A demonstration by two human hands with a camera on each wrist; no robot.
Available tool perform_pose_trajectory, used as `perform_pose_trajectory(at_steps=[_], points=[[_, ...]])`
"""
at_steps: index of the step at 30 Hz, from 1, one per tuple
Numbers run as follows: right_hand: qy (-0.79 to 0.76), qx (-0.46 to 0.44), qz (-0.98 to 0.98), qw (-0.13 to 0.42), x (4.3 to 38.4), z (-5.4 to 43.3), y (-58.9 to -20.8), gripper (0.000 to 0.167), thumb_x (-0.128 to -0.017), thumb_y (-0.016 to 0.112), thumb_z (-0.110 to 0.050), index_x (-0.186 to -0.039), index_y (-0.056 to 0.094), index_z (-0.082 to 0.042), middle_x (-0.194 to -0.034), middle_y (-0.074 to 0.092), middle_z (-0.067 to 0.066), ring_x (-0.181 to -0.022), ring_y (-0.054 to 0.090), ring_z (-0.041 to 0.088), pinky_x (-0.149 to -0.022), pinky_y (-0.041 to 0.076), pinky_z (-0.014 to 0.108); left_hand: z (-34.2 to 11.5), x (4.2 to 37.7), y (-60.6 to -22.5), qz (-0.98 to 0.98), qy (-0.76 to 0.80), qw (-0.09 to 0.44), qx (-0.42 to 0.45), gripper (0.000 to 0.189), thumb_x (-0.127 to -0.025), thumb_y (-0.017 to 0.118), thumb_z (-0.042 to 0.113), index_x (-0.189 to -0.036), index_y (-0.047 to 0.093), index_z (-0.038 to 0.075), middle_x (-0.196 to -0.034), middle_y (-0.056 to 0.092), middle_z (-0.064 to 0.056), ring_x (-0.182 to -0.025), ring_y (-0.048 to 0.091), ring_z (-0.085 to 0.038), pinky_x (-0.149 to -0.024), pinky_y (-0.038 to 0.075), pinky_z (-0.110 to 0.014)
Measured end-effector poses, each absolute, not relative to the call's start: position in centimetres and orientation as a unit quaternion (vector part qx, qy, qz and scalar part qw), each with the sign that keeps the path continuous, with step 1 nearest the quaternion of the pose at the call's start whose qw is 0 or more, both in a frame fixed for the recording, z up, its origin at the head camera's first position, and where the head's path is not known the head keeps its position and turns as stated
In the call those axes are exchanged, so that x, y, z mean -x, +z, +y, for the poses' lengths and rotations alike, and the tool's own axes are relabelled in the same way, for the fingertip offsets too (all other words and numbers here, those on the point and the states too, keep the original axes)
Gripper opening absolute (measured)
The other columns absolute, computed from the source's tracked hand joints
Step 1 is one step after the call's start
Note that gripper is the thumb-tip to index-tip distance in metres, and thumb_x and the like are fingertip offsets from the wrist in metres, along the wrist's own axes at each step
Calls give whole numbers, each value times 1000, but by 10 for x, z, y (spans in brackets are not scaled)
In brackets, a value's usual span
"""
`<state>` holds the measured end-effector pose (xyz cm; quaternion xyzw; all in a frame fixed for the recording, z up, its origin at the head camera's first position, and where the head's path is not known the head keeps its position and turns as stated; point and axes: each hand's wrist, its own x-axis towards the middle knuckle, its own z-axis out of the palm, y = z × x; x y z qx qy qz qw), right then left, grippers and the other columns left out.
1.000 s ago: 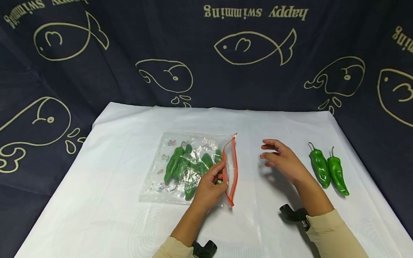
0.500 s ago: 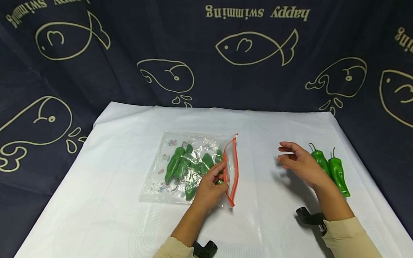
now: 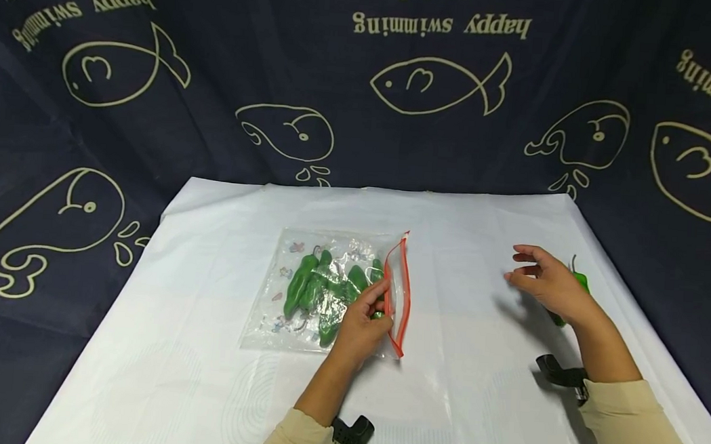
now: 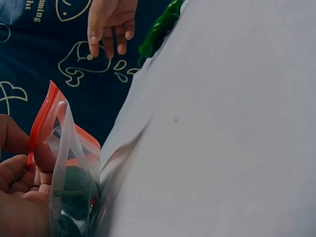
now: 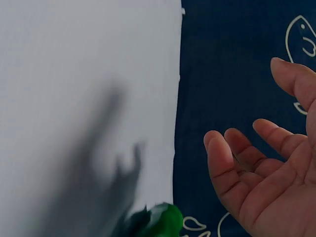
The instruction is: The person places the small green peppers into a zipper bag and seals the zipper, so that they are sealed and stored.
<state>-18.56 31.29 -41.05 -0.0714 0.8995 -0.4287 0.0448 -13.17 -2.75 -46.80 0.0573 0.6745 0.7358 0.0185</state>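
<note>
A clear zip bag point(image 3: 260, 325) with a red zip edge lies on the table, several green peppers point(image 3: 299, 286) inside it. My left hand point(image 3: 361, 324) pinches the bag at its red opening, which gapes toward the right; the left wrist view shows thumb and fingers on the red strip point(image 4: 44, 113). Over on the right, my right hand point(image 3: 550, 281) hovers above the table, fingers loosely bent and holding nothing. Behind and under it, loose green peppers point(image 3: 581, 280) are mostly covered by the hand and forearm. In the right wrist view a green pepper point(image 5: 165, 222) shows at the bottom edge.
A white cloth point(image 3: 207, 254) covers the table. Dark blue fabric point(image 3: 433, 152) printed with fish and whales hangs behind and at both sides. Black wrist cameras point(image 3: 353, 431) sit on both wrists.
My right hand has moved right from beside the bag's opening to over the loose peppers, hiding most of them. The left hand and the bag have stayed in place.
</note>
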Motion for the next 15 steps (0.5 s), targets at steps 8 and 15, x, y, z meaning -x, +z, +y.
perform_pose_trajectory(at_steps=[8, 15], points=[[-362, 72, 928, 46, 187, 331, -405, 72, -96, 66, -30, -149, 32, 4, -143, 42, 29, -120, 49, 43, -79, 43, 20, -28, 133, -468, 673, 737, 26, -63, 65, -77, 55, -18, -141, 51, -6, -149, 45, -16, -105, 56, -35, -70, 46, -15], [-336, 72, 937, 56, 188, 343, -402, 73, -95, 66, -33, -148, 33, 4, -143, 43, 28, -122, 49, 45, -88, 44, 44, -28, 131, -469, 666, 742, 19, -70, 67, -77, 58, -14, -141, 53, 1, -148, 47, -9, -104, 58, -29, -72, 48, -16]])
